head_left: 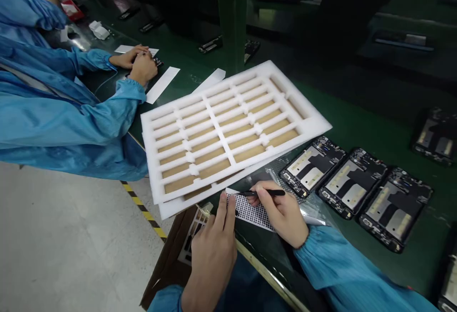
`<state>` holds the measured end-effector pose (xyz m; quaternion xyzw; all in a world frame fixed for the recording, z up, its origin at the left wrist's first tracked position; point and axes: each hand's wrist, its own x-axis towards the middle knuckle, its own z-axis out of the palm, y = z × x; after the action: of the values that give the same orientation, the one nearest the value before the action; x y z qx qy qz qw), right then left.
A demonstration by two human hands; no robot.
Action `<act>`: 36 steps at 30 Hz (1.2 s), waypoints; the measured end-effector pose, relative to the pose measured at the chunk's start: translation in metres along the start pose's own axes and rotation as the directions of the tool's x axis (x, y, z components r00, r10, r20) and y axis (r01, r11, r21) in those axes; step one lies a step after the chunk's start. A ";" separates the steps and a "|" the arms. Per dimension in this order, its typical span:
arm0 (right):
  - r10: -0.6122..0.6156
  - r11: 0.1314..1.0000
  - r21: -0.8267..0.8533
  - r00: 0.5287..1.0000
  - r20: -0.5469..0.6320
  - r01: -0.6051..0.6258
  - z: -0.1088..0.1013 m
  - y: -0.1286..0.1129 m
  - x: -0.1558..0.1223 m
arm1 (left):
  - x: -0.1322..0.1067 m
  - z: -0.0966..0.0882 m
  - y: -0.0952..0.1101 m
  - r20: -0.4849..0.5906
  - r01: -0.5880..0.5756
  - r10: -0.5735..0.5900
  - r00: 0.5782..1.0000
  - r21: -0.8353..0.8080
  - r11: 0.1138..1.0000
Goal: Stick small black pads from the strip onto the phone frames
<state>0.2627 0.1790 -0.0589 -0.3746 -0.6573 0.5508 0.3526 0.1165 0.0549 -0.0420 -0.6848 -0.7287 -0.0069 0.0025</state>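
My right hand [282, 212] pinches black tweezers [260, 192], their tip pointing left over a white sheet of small black dots [250, 213] at the bench's near edge. My left hand [214, 245] lies beside it, fingers stretched and pressed on the sheet's left end. Just behind the sheet lie stacked white foam trays [228, 131] with empty slots. Three open phone frames [353, 183] sit in a row to the right of my right hand.
A green bench [357, 121] carries more phone frames at the far right [437, 136]. A co-worker in a blue gown [53, 112] sits at left, hands [137, 62] on a part. A green post [232, 17] stands behind the trays. A brown box [171, 255] sits below the edge.
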 end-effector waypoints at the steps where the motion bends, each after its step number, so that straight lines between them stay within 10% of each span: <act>1: -0.025 0.999 -0.025 1.000 0.001 0.025 -0.001 0.000 -0.001 | 0.000 0.001 -0.001 0.000 -0.009 0.009 1.000 0.008 1.000; 12: -0.274 0.937 -0.203 0.959 0.071 0.283 -0.002 0.000 -0.007 | -0.001 0.005 -0.006 -0.010 -0.076 0.077 0.997 0.078 0.994; 36: -0.416 0.868 -0.211 0.891 0.182 0.449 0.003 0.001 -0.010 | 0.004 0.014 -0.011 -0.108 -0.102 0.115 0.987 0.116 0.988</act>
<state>0.2647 0.1690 -0.0611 -0.2219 -0.8095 0.3947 0.3738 0.1055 0.0582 -0.0558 -0.7209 -0.6882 -0.0057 0.0822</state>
